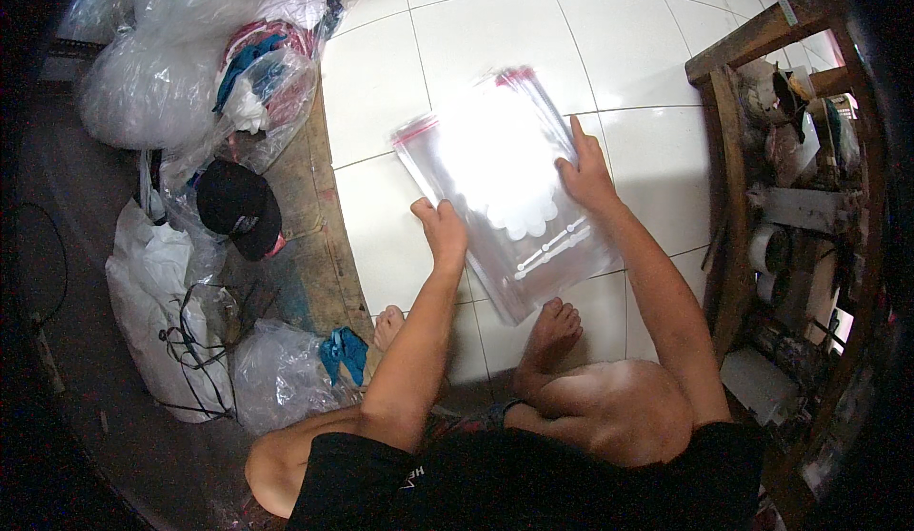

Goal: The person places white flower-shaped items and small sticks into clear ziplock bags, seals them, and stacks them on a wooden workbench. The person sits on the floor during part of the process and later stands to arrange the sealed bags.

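Between my two hands is a stack of clear plastic bags (562, 274), tilted, with a pinkish-red strip along its far edge. Bright glare washes out its middle, and white printed shapes show through nearer to me. My left hand (444, 234) grips the stack's left edge, thumb on top. On the opposite edge my right hand (587, 174) is closed, with its thumb over the plastic and the index finger pointing along the side. The fingers beneath the stack are hidden on both sides.
White floor tiles (495, 31) lie beneath. To the left, a wooden board (328, 217) borders a black cap (238, 209), a white sack (162, 293), a teal cloth (344, 355) and clear plastic bundles (143, 84). A wooden rack (728, 198) with cluttered items stands at right. My bare feet are close by.
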`<action>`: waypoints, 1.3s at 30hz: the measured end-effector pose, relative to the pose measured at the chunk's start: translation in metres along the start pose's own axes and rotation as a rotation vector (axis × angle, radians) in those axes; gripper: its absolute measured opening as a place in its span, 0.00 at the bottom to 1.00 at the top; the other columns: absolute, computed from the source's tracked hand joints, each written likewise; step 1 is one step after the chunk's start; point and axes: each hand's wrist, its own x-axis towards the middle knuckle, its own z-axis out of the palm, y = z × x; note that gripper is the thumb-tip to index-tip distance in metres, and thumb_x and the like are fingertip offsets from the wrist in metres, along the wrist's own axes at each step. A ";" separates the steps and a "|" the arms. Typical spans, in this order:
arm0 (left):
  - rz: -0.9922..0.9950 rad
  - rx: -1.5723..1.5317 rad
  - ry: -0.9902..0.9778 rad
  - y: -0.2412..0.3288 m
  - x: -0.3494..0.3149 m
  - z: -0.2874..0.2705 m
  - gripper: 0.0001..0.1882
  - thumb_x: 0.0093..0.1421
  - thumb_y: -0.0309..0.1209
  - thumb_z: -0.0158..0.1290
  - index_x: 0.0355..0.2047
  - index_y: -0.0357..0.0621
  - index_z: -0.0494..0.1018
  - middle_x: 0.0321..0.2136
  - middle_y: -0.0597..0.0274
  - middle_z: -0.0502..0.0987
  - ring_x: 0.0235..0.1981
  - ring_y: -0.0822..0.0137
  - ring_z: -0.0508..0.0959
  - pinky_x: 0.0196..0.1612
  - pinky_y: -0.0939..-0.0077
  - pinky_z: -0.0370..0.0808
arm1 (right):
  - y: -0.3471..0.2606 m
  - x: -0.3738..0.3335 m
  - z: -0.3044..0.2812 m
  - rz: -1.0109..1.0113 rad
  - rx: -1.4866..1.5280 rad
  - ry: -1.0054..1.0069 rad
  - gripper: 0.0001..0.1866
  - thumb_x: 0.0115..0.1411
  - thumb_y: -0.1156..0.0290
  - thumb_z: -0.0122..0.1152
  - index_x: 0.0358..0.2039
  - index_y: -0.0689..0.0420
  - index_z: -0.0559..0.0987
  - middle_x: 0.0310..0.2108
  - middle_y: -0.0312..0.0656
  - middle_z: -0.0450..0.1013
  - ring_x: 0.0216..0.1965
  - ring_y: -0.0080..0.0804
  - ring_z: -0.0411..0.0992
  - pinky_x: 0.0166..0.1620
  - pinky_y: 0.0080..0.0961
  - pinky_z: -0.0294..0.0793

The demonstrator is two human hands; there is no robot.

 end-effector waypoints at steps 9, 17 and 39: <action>0.070 -0.068 -0.226 0.028 -0.011 -0.009 0.36 0.61 0.31 0.39 0.66 0.33 0.39 0.59 0.28 0.55 0.61 0.41 0.60 0.63 0.59 0.56 | -0.022 -0.010 -0.004 -0.092 -0.365 0.152 0.27 0.50 0.68 0.66 0.50 0.62 0.73 0.47 0.53 0.66 0.51 0.48 0.65 0.51 0.41 0.68; 0.117 0.223 -0.262 0.028 0.000 0.003 0.37 0.63 0.34 0.40 0.65 0.27 0.37 0.59 0.29 0.52 0.60 0.38 0.58 0.64 0.58 0.55 | -0.009 -0.001 -0.012 0.157 -0.113 0.133 0.18 0.51 0.68 0.65 0.39 0.63 0.73 0.39 0.54 0.70 0.41 0.52 0.70 0.46 0.41 0.70; -0.045 -0.223 -0.324 0.008 0.017 -0.007 0.36 0.58 0.31 0.51 0.63 0.29 0.49 0.55 0.43 0.65 0.54 0.54 0.69 0.58 0.63 0.65 | -0.006 0.009 -0.020 0.252 -0.108 -0.079 0.24 0.50 0.63 0.62 0.43 0.68 0.74 0.40 0.63 0.71 0.44 0.55 0.72 0.47 0.44 0.72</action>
